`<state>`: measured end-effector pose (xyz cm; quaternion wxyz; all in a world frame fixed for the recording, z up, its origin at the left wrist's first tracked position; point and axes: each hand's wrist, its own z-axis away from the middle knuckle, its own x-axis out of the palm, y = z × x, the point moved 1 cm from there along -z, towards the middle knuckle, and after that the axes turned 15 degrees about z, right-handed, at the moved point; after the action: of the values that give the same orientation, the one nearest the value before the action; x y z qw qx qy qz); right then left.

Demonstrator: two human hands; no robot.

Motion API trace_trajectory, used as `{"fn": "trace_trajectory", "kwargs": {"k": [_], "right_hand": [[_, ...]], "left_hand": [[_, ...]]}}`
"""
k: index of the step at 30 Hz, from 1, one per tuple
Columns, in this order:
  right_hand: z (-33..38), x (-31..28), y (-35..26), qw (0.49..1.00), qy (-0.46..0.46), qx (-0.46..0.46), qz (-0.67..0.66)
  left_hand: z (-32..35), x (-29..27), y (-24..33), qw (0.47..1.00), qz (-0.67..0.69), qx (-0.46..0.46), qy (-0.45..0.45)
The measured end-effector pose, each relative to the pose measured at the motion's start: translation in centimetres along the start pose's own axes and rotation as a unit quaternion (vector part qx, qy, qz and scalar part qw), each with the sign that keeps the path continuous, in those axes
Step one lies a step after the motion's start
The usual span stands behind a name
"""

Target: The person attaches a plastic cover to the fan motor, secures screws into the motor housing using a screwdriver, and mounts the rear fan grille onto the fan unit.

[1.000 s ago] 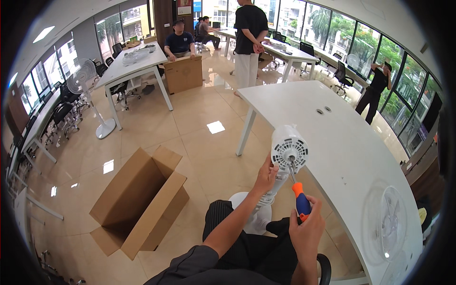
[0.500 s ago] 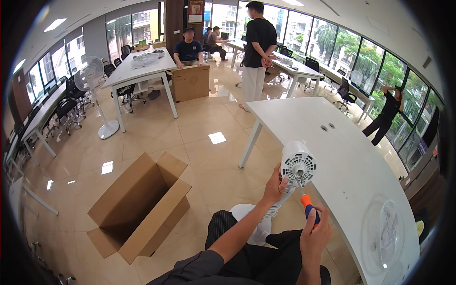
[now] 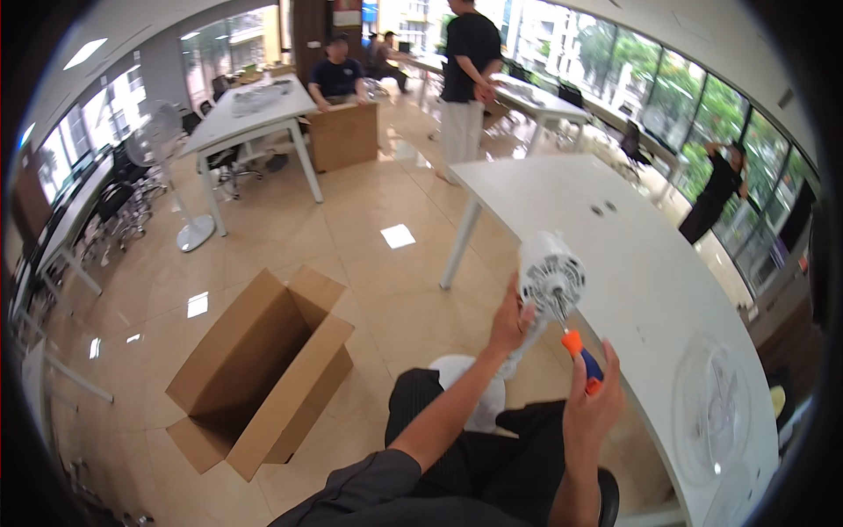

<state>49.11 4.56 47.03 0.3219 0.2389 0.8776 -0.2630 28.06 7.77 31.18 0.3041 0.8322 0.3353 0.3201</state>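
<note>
A white standing fan without its blades or guard rises before my knees. Its motor housing [image 3: 551,270] has a slotted face toward me with a shaft in the middle. My left hand [image 3: 509,327] is wrapped round the fan's neck just under the housing. With my right hand [image 3: 594,406] I hold a screwdriver [image 3: 572,342] with an orange and blue handle, the thumb and fingers loosely round its end. Its tip points up at the shaft's lower side; whether it touches a screw is too small to tell. The fan's round white base [image 3: 470,395] stands on the floor, partly behind my legs.
An open cardboard box [image 3: 263,373] lies on the floor to the left. A white table [image 3: 632,255] runs along my right, bearing a clear round fan part [image 3: 716,413]. Further off are another standing fan [image 3: 162,149], a seated person [image 3: 338,77] and a standing person [image 3: 465,88].
My view has tilted slightly, so most things sit higher in the picture. My right fingers have shifted on the screwdriver handle, the index finger now straighter. My left hand keeps its hold.
</note>
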Motion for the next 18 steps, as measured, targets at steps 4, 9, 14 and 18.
{"fn": "trace_trajectory", "kwargs": {"k": [4,9,14,18], "right_hand": [[0.0,0.6,-1.0,0.996,-0.081,-0.024,-0.017],[0.8,0.1,-0.4,0.992,-0.119,0.016,-0.043],[0.3,0.7,0.7,0.994,0.076,-0.073,0.003],[-0.3,0.3,0.4,0.999,0.032,-0.006,0.007]], "left_hand": [[-0.8,-1.7,-0.4,0.998,-0.003,0.068,-0.004],[-0.6,-0.7,0.4,1.0,0.004,0.012,-0.027],[-0.4,-0.2,1.0,0.999,0.008,0.026,-0.025],[-0.3,-0.2,1.6,0.999,0.021,0.02,-0.026]]}}
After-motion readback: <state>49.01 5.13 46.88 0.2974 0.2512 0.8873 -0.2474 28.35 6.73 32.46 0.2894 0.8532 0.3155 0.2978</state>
